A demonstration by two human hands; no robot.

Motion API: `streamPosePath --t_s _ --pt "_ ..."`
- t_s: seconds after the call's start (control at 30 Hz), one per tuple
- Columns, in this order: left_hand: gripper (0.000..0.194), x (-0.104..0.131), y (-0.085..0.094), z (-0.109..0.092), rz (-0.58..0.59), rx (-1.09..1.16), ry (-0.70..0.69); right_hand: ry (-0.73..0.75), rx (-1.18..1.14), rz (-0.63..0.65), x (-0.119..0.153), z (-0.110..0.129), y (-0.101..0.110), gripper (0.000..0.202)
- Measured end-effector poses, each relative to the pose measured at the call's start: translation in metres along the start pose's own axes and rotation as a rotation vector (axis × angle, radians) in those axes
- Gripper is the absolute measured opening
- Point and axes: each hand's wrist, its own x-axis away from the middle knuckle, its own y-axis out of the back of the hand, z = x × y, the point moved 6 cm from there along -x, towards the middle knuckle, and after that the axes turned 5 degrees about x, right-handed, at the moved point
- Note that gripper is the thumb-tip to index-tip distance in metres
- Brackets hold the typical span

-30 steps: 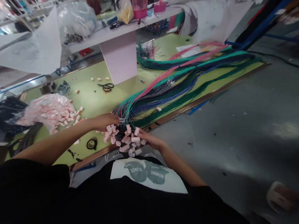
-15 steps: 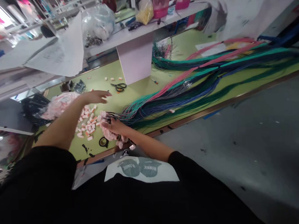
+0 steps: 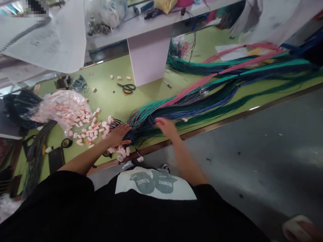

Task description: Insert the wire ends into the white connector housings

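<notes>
Across the green table (image 3: pixel 101 81) lies a long bundle of thin wires (image 3: pixel 150 109) in green, pink, blue and grey, with pale pink connectors (image 3: pixel 121 153) at its left end. My left hand (image 3: pixel 119 134) rests over the wires beside those connectors, its fingers wrapped onto the bundle. Over the bundle's near side is my right hand (image 3: pixel 165 127), fingers pinched together at a blue wire; what exactly they hold is too small to make out. Loose pink-and-white connectors (image 3: pixel 93 131) spread to the left of my left hand, next to an opened plastic bag (image 3: pixel 64 105) of them.
Black scissors (image 3: pixel 127 88) and a pen (image 3: pixel 167 84) lie behind the wires. Black tape (image 3: pixel 67 143) is near the left front. A white divider (image 3: pixel 149 61) stands under the shelf (image 3: pixel 107 38), which holds bags and papers. Another person's hand (image 3: pixel 305 232) shows at bottom right.
My left hand has come down from above the loose connectors onto the bundle. My right hand has left the connector end and moved right along the wires. The view has shifted.
</notes>
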Motion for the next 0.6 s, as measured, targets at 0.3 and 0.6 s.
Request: streamPosePath --t_s 0.3,0.6 --pt "0.062 -0.002 0.012 -0.010 0.086 0.029 0.095 -0.247 0.236 -0.386 -0.002 -0.090 0.093 0.010" --pt "0.049 -0.003 0.027 -0.005 0.090 0.338 0.222 0.425 -0.020 -0.366 0.045 0.051 0.028 0.027"
